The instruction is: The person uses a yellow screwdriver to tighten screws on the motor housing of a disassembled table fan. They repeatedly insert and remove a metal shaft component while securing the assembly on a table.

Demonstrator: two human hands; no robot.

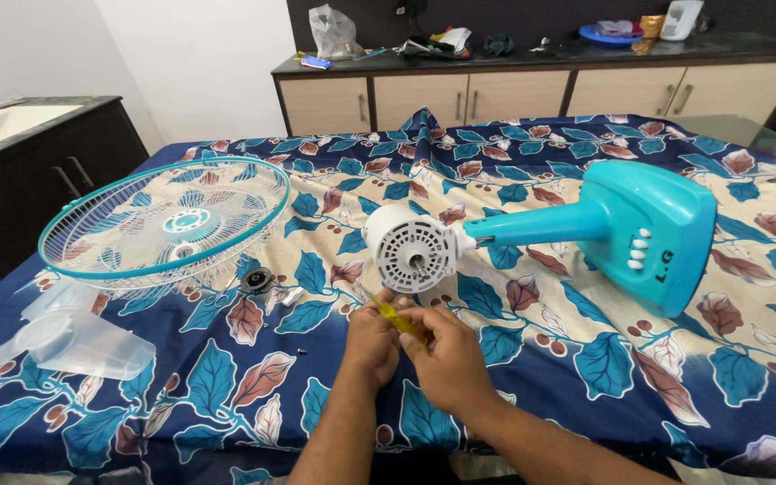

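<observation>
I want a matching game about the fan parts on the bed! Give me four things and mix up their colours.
Things:
1. fan base
2. motor housing
3. screwdriver handle, held between the left hand and right hand
4. fan blade

Colours:
a. yellow
b. see-through clear
c. turquoise
d. white

Pairs: 1-c, 2-d, 3-a, 4-b
</observation>
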